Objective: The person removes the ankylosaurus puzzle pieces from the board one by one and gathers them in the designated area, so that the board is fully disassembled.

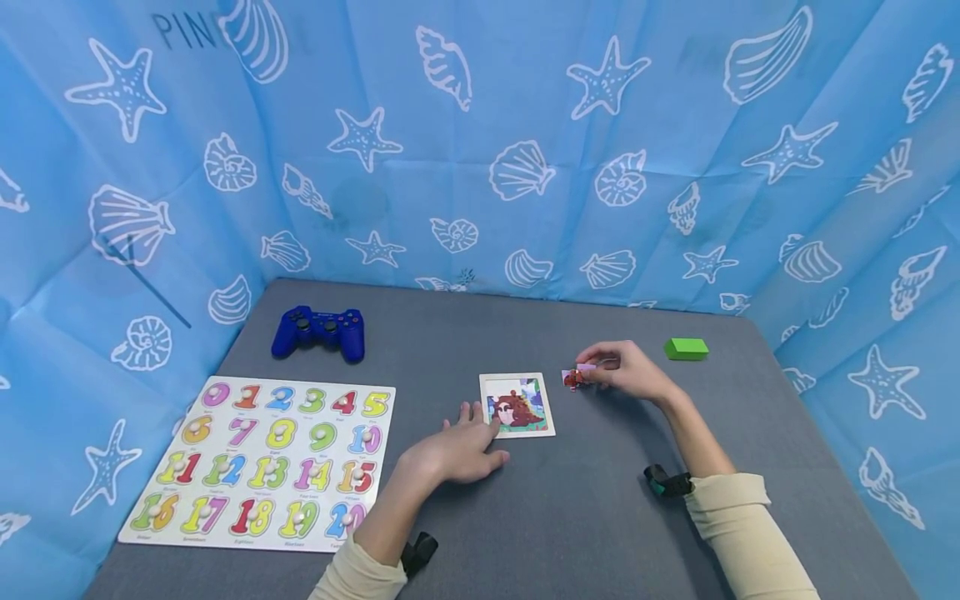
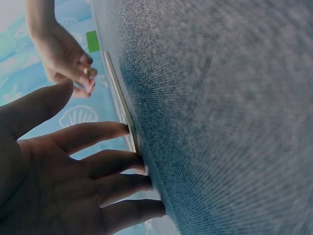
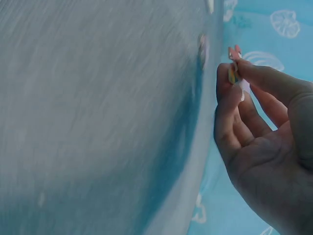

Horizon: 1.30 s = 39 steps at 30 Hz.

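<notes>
A small square jigsaw puzzle in a white frame [image 1: 512, 377] lies mid-table, showing a reddish-brown cartoon picture with a white patch at its upper left. My left hand [image 1: 463, 448] rests beside it, fingers spread and nearly straight, with fingertips at the frame's left edge. To the right of the frame, my right hand [image 1: 628, 371] pinches a small puzzle piece [image 3: 234, 76] between thumb and fingers, just above the table. Another puzzle piece [image 1: 572, 379], reddish with pink, lies on the table directly below those fingertips.
A white number board [image 1: 255, 546] with knobbed numerals occupies the left side. Behind it sits a blue game controller [image 1: 318, 332]. A green block [image 1: 686, 349] stands at the back right. Blue shell-patterned curtains [image 1: 480, 208] enclose the grey table [image 1: 570, 525] at back and sides.
</notes>
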Motion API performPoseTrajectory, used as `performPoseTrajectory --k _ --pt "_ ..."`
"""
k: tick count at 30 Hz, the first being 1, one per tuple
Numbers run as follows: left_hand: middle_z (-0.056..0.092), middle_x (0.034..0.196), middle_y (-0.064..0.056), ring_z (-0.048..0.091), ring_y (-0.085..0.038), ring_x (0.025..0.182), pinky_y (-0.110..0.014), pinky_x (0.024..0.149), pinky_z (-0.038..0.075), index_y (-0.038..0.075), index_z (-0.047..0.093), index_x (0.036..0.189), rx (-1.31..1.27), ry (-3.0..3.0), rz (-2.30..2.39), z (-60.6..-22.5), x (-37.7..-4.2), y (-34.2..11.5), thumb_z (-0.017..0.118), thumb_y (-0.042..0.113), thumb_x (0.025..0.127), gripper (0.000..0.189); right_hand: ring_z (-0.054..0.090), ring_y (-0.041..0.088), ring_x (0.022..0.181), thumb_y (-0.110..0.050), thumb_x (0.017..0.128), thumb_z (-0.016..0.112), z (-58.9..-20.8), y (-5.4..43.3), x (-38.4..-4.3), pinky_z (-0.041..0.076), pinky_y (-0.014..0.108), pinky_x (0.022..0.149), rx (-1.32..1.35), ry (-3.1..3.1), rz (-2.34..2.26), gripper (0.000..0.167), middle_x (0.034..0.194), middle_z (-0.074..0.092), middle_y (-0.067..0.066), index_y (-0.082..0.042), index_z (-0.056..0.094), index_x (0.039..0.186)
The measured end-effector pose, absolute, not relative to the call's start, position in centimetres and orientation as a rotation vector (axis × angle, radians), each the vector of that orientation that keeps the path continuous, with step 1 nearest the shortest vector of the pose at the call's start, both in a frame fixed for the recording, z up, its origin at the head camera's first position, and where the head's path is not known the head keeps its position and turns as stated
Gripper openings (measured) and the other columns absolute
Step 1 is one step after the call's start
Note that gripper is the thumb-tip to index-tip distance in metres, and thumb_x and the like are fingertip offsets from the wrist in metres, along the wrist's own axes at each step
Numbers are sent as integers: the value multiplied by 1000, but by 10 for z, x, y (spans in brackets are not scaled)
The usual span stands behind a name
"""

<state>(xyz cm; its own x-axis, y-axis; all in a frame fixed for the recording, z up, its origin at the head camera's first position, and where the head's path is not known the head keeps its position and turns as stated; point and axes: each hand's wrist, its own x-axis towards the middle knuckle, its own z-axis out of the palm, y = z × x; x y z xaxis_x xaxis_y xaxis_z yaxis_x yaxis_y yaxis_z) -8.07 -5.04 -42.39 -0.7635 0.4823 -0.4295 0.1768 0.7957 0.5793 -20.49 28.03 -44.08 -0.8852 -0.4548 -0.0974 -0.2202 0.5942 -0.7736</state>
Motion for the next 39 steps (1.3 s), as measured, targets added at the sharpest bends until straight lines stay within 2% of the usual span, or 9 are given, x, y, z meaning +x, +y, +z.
performPoseTrajectory --k 9,14,22,27,33,39 --pt "15 181 -27 9 -42 172 -64 136 20 6 39 168 490 2408 693 -425 -81 -51 57 40 112 68 70 9 77 -3 102 71 -451 298 -210 62 26 68 -514 2564 -1103 22 102 78 22 7 75 120" --pt "15 180 -28 9 -43 171 -65 136 21 5 39 168 497 2415 688 -425 -82 -51 57 40 112 68 62 8 72 -5 102 72 -454 298 -211 55 23 63 -500 2634 -1010 19 95 77 15 4 78 117" --pt "15 181 -27 10 -42 172 -63 137 20 6 39 168 489 2408 700 -424 -82 -51 56 40 112 67 58 8 74 -9 97 78 -451 291 -208 46 22 62 -445 2762 -966 13 90 77 12 2 81 104" --pt "15 181 -27 10 -41 172 -63 137 19 6 39 168 475 2404 699 -425 -81 -51 57 40 112 67 59 8 75 -11 101 75 -450 276 -206 49 22 64 -460 2689 -1097 16 94 77 15 3 80 108" --pt "15 181 -26 9 -41 172 -62 137 19 7 39 168 468 2399 689 -425 -81 -50 56 41 112 67 67 15 75 -11 102 74 -451 250 -202 53 23 63 -559 2576 -1196 17 96 78 20 3 79 111" --pt "16 181 -26 10 -41 172 -63 137 20 6 40 168 462 2393 681 -424 -82 -50 56 41 112 67 66 14 76 -9 102 74 -457 222 -197 55 23 65 -687 2488 -1164 16 99 78 17 0 79 113"
